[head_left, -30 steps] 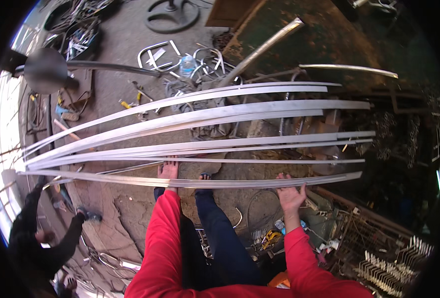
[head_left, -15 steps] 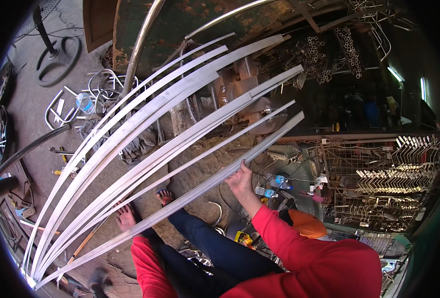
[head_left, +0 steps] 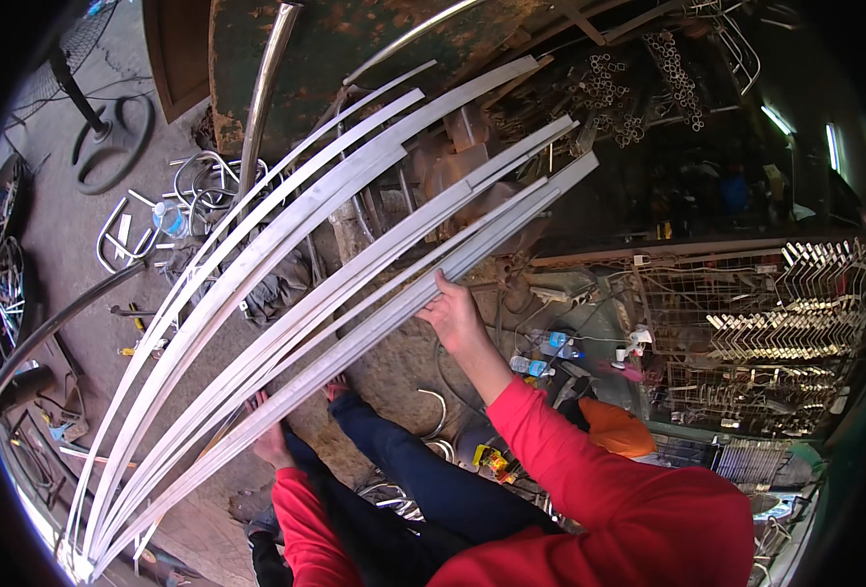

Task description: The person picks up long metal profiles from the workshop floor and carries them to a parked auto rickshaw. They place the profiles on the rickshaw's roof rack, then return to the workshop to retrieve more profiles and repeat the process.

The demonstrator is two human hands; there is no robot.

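Long, flat silvery metal bars (head_left: 355,259) fan across the view from lower left to upper right, several of them lying side by side. My right hand (head_left: 455,318) grips the nearest bars (head_left: 511,230) near their right part, thumb on top and the other fingers mostly hidden underneath. Further left, my left hand (head_left: 274,447) is under the same nearest bars, which cross over it. Its fingertips show between the bars and look stretched out; the rest of the fingers are covered.
A shiny round tube (head_left: 265,108) slants up behind the bars. Bent tubes and a water bottle (head_left: 170,219) lie on the floor at left. Right of me are more bottles (head_left: 532,367), an orange cloth (head_left: 617,428) and a wire rack (head_left: 687,342) with bent metal pieces. My feet are beneath the bars.
The nearest bars have moved away from me, up against the neighbouring thin bar, closing the gap. My right hand went with them, farther and slightly left. My left hand is now more covered.
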